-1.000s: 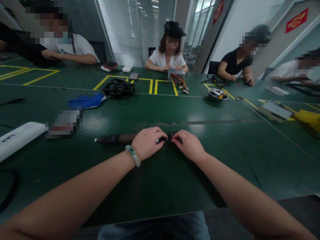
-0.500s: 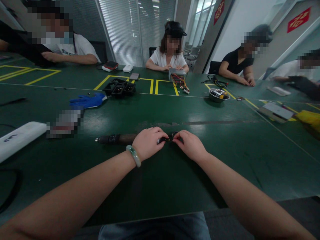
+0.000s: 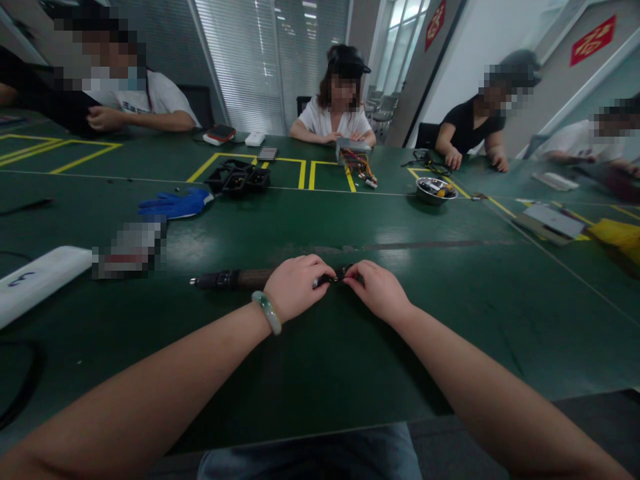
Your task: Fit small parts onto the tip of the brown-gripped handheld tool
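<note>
On the green table lies a long cylindrical tool (image 3: 220, 279), black and brown with a metal tip pointing left; it looks like an electric screwdriver. My left hand (image 3: 299, 288), with a jade-coloured bangle at the wrist, lies over the tool's right end and pinches a small black part (image 3: 323, 281). Close against it, my right hand (image 3: 376, 290) has thumb and fingertips closed on a dark piece (image 3: 342, 273). A tiny metallic glint shows between the two hands. Whether the small parts join each other or the tool is hidden by my fingers.
To the left lie a white box (image 3: 47, 280), a blurred flat item (image 3: 133, 248) and a blue glove (image 3: 177, 203). Farther back are black trays (image 3: 237, 177), a metal box with wires (image 3: 354, 155) and a steel bowl of parts (image 3: 437, 191). Several people sit around the table.
My hands stay almost in place, fingers still closed on the small parts. Across the table, the person in black has moved one hand apart from the other.
</note>
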`<control>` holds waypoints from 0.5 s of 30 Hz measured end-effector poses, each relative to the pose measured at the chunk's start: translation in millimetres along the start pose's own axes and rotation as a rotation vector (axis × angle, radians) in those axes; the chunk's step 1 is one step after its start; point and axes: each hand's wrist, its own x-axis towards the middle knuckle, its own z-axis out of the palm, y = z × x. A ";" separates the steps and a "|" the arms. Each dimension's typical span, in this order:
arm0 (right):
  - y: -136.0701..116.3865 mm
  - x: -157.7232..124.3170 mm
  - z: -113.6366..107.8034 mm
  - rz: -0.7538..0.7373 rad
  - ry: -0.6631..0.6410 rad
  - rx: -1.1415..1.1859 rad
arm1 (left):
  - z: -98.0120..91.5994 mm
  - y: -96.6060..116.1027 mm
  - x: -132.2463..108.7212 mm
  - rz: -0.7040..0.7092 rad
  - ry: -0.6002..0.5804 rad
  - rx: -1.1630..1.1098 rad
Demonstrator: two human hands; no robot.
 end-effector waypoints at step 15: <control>-6.8 1.3 6.2 0.002 0.028 -0.011 | -2.1 0.6 0.4 0.000 -0.002 -0.003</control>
